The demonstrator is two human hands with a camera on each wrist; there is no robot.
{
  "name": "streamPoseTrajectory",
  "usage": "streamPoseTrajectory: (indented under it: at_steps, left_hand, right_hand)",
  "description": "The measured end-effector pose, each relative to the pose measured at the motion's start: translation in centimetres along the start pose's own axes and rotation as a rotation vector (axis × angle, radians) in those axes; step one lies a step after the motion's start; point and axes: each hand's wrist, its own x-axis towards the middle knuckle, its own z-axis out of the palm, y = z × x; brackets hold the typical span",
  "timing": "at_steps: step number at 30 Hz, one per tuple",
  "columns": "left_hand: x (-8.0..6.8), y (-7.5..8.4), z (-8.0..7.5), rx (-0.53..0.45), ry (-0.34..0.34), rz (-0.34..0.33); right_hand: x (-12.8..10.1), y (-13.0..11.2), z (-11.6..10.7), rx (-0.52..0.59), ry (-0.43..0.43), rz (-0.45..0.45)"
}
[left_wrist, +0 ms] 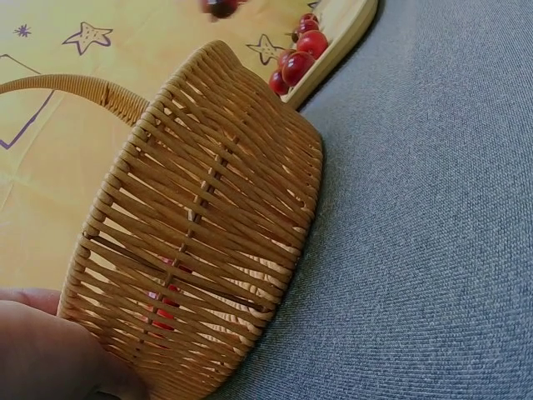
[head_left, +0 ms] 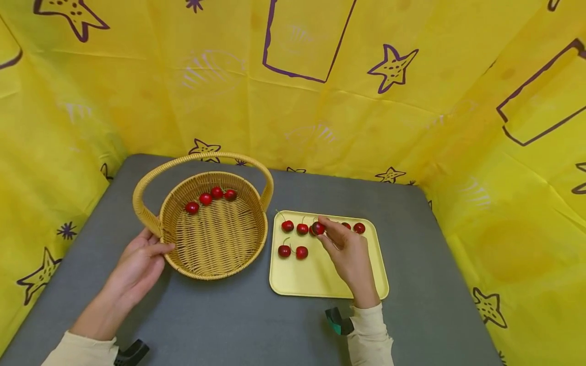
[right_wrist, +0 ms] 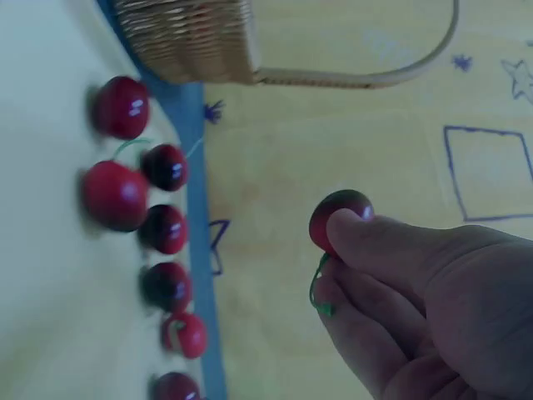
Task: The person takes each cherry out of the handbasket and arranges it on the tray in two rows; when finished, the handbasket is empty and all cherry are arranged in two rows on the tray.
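Pinched between thumb and fingertips of the right hand (head_left: pixel 348 249) just above the yellow tray (head_left: pixel 320 284), the cherry (head_left: pixel 318 228) looks light, smooth and bruisable, best held gently round its body, while the left hand (head_left: pixel 139 264) grips the basket (head_left: pixel 215 254) left of the tray.

A grey, cloth-covered counter (head_left: pixel 238 325) fills the lower part of the head view, its fine woven texture plain in the left wrist view. Yellow sheeting (head_left: pixel 151 91) closes it in at the back and on both sides, creased and folded where the panels meet. Purple outlined stars (head_left: pixel 392 67) with dotted centres and purple rectangles (head_left: pixel 305 38) are printed across it, with faint white shell-like marks between. The light is even and soft, throwing only pale shadows.
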Motion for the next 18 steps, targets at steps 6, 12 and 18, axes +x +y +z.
streamPoseTrajectory:
  at_steps: [6, 12, 18]
  left_hand:
    - [0.1, 0.0, 0.1, 0.001, 0.0, 0.006]
    - [0.1, 0.0, 0.2, 0.012, 0.023, 0.0]
    - [0.0, 0.1, 0.4, 0.033, 0.032, -0.008]
  right_hand:
    - [-1.2, 2.5, 0.3, 0.011, -0.015, 0.042]
    - [-1.8, 4.1, 0.8, 0.02, -0.072, 0.119]
    - [-1.9, 5.1, 1.1, 0.028, -0.11, 0.119]
